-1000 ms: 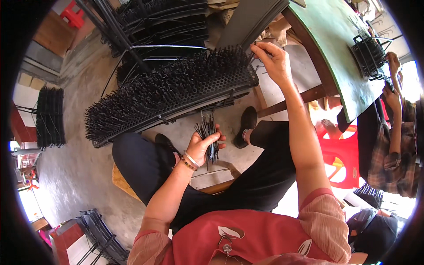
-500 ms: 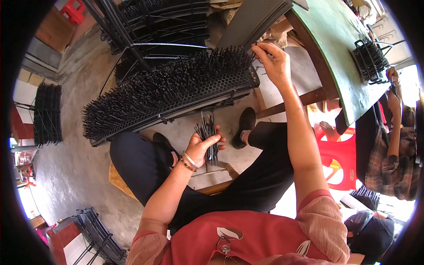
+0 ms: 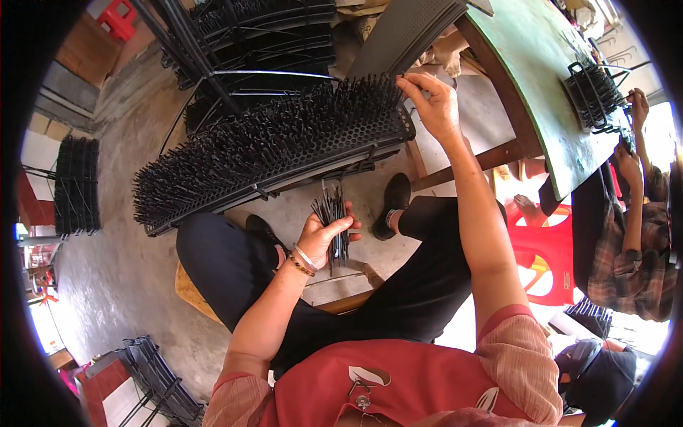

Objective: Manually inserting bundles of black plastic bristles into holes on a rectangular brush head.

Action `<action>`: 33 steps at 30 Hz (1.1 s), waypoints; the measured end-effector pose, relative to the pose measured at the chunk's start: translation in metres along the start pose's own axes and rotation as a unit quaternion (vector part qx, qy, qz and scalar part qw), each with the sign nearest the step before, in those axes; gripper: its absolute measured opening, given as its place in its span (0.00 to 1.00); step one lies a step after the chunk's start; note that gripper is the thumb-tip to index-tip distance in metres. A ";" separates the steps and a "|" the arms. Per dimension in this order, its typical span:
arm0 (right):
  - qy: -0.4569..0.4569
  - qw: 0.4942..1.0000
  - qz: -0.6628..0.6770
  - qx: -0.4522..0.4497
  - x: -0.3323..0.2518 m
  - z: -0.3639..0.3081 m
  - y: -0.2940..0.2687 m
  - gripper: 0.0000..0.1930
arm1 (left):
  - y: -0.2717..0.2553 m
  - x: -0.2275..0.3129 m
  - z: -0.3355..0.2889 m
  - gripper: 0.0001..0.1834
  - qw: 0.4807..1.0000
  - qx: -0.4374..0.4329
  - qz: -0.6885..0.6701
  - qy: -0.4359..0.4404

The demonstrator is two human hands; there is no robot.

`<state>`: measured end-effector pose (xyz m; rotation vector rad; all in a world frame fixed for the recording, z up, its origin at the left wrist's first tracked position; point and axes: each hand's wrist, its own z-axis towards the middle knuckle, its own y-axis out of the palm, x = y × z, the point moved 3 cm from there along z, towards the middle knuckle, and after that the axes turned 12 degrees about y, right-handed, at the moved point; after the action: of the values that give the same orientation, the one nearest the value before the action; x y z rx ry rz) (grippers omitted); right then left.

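Note:
My left hand (image 3: 324,237) is closed around a loose bundle of thin black sticks (image 3: 333,206), held upright between my knees. Before me a long black perforated rack (image 3: 356,136) slants up to the right. Dense rows of thin black sticks (image 3: 249,139) stand in its holes. At the rack's upper right end, my right hand (image 3: 435,105) has thumb and forefinger pinched together beside the last sticks. A small dark tip shows at those fingertips, seemingly a single black stick; most of it is hidden against the others.
Similar loaded black racks (image 3: 284,39) are stacked behind. At the right stands a green-topped table (image 3: 519,57) bearing a black wire basket (image 3: 594,96), where another person's hands (image 3: 632,164) work. A red plastic stool (image 3: 544,249) is by my right arm. More black racks (image 3: 77,185) stand left.
My right hand has shifted slightly left and down along the rack's end, still pinched. My left hand with the bundle is almost still. The other person's hands at the basket have moved.

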<state>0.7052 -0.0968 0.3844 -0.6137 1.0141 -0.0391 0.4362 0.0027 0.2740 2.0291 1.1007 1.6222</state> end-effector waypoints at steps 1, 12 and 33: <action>-0.006 1.000 0.006 -0.001 0.001 0.000 0.001 0.08 | 0.000 0.000 0.000 0.15 1.000 -0.001 0.000 0.002; 0.014 1.000 -0.007 0.021 0.008 -0.011 0.006 0.09 | 0.001 0.003 -0.002 0.15 1.000 0.001 0.004 0.003; -0.009 0.997 -0.039 0.061 0.002 -0.015 0.008 0.09 | 0.000 0.001 -0.001 0.16 1.000 0.000 0.007 0.001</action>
<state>0.6923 -0.0982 0.3731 -0.5405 0.9624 -0.1621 0.4353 0.0038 0.2751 2.0394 1.0907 1.6315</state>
